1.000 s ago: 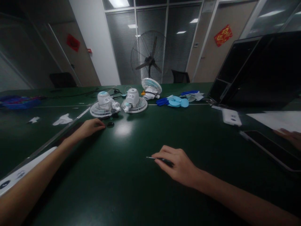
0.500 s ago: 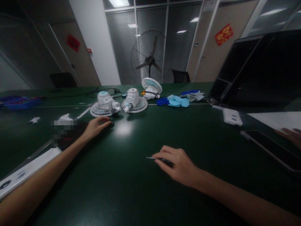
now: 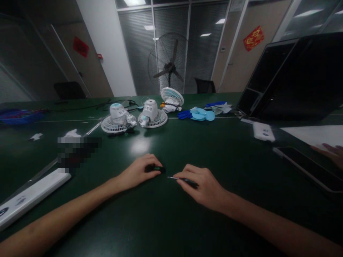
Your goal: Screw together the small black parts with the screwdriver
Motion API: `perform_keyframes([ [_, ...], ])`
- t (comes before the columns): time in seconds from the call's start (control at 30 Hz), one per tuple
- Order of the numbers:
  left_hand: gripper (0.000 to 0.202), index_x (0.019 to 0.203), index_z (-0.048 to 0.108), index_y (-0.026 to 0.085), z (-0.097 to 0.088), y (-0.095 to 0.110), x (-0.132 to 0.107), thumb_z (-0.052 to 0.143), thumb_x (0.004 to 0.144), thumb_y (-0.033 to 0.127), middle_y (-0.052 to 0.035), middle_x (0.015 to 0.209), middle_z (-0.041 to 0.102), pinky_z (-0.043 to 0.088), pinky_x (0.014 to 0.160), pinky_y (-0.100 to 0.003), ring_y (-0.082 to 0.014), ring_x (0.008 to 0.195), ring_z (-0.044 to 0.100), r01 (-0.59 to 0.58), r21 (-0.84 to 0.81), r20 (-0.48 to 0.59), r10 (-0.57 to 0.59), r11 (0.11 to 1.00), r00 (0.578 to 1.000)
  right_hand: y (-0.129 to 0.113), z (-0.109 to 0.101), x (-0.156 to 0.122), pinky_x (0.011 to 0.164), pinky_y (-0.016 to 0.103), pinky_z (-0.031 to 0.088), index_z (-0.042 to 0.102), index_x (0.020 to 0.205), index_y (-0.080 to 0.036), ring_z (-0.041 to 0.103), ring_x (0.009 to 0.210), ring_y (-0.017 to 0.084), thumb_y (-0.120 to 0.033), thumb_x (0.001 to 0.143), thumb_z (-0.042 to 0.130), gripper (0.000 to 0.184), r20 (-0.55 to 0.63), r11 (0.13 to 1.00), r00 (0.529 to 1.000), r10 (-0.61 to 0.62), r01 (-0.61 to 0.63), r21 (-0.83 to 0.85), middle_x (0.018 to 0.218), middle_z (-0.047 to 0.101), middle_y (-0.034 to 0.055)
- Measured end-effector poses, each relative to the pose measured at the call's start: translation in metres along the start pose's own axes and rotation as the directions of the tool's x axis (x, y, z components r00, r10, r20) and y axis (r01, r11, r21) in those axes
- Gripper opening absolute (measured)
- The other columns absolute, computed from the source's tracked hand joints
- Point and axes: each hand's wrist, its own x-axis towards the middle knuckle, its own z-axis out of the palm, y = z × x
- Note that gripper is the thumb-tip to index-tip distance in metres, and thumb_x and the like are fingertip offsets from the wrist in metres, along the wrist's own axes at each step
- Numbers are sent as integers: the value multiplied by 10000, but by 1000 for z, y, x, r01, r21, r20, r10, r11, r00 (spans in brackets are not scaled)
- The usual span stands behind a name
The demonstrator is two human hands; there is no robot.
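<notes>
My left hand [image 3: 140, 171] is closed on a small black object with a green mark [image 3: 155, 168], too dark for me to tell its kind. It rests low over the dark green table, left of the other hand. Between thumb and fingers of my right hand [image 3: 205, 185] lies a small screwdriver [image 3: 190, 183] with a black handle. Its thin metal shaft [image 3: 173, 177] points left, toward the black object, with a small gap between them.
Three white fans, a left fan [image 3: 118, 119], a middle fan [image 3: 152, 114] and a rear fan [image 3: 172, 100], stand beyond my hands. Blue fan blades [image 3: 202, 114] lie right of them. A phone [image 3: 308, 167] and another person's hand [image 3: 328, 153] are at right. A blue basket [image 3: 21, 117] sits far left.
My left hand has come from beside the left fan toward me and to the right, bringing the black object close to the screwdriver tip. My right hand has barely moved.
</notes>
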Motion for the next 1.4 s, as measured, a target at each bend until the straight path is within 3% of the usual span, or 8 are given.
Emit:
perform_keyframes([
  [0.13,182,1178,733,243,20,24,-5,702,1009,302,-65,1143,698,524,916,-356,-228,1065,642,-75,-59,52,78,995,996,0,1,-1,689,261,524,777,1191,-216,673,805,152,-212,1032,623,222,4,1000,1000,-13,13,-15,1022,716,58],
  [0.43,169,1153,728,232,26,27,-4,715,1003,309,-65,1109,707,512,926,-371,-235,1053,640,-113,-68,39,116,991,993,-3,6,4,665,260,522,765,1212,-216,678,794,152,-209,1038,615,229,39,997,997,-69,70,-34,1016,706,57],
  [0.6,148,1102,717,226,30,28,-3,723,996,329,-61,1091,702,510,912,-363,-235,1046,635,-106,-54,23,108,993,994,-3,8,8,744,276,560,730,1280,-215,695,867,162,-248,1080,580,252,-54,996,996,-66,68,54,1065,706,64],
  [0.77,166,1134,718,239,23,31,-4,731,984,309,-66,1144,675,505,942,-376,-243,1090,615,-88,-41,51,90,995,995,-3,5,6,720,273,556,745,1252,-202,692,842,160,-238,1062,604,240,-55,995,996,-69,72,63,1052,712,65],
  [0.93,253,1282,703,281,1,28,-11,659,1033,289,-77,1244,646,493,1034,-385,-243,1169,610,-119,-82,196,133,990,971,-2,2,3,725,269,561,755,1221,-200,697,833,158,-252,1064,599,228,-70,998,997,-43,47,51,1027,720,66],
  [1.07,254,1285,707,278,-21,-1,-12,560,1084,331,-90,1246,657,506,1022,-384,-248,1159,624,-94,-13,151,95,996,984,-2,1,2,705,264,555,752,1234,-200,693,825,155,-247,1065,601,232,-59,997,997,-44,47,57,1037,720,68],
  [1.2,326,1284,715,274,-53,-63,-12,530,1073,440,-89,1234,669,531,988,-402,-272,1119,650,34,150,-56,-26,988,998,-2,1,0,692,257,556,744,1251,-203,687,832,150,-241,1067,600,236,-37,995,999,-38,41,86,1062,716,65],
  [1.4,524,1230,739,202,-96,-137,-28,559,979,625,-127,1191,689,555,948,-450,-324,1066,687,320,273,-375,-206,907,904,-4,-1,-1,689,253,552,740,1250,-188,679,840,144,-214,1064,607,230,-30,992,999,-36,39,122,1076,708,60],
])
